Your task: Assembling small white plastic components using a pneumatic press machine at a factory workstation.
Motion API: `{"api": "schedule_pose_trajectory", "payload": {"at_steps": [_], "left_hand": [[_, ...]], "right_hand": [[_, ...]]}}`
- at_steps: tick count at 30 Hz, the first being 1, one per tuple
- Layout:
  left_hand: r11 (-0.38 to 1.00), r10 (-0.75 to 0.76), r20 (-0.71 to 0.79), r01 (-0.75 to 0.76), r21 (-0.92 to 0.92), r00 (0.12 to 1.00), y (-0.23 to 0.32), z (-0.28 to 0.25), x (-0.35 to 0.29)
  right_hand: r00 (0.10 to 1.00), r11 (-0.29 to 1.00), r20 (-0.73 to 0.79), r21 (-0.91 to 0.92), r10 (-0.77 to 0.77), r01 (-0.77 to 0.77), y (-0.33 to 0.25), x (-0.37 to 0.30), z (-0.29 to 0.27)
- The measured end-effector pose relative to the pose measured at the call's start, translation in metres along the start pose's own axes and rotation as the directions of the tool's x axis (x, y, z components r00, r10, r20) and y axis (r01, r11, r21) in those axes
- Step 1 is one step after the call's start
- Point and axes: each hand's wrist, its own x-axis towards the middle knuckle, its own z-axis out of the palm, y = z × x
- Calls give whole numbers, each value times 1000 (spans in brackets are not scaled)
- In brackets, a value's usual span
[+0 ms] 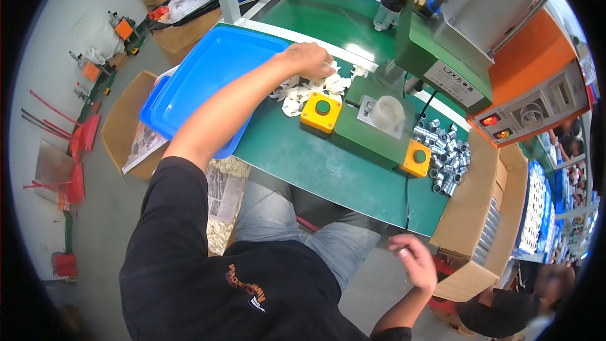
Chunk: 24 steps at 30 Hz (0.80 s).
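Head view: left hand curled, right hand half-open, holds unclear, I'm reaching over white plastic pieces, seemingly handy by the green tabletop's far edge.

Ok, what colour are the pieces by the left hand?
White; the pieces show best in the head view.

From afar I looked into a factory workshop: a green press, an orange control box and yellow button boxes were set up at the desk. White pieces and metal fittings lay heaped on it.
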Motion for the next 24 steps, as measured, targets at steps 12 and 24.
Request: {"api": "schedule_pose_trajectory", "payload": {"at_steps": [12,24], "left_hand": [[966,165,-441,-234,-106,882,31,21,40],[940,324,-465,-338,55,824,29,44,16]], "right_hand": [[783,905,-486,-40,-388,423,-71,152,-104],[285,594,-530,-769,-799,235,-52,208,-95]]}}
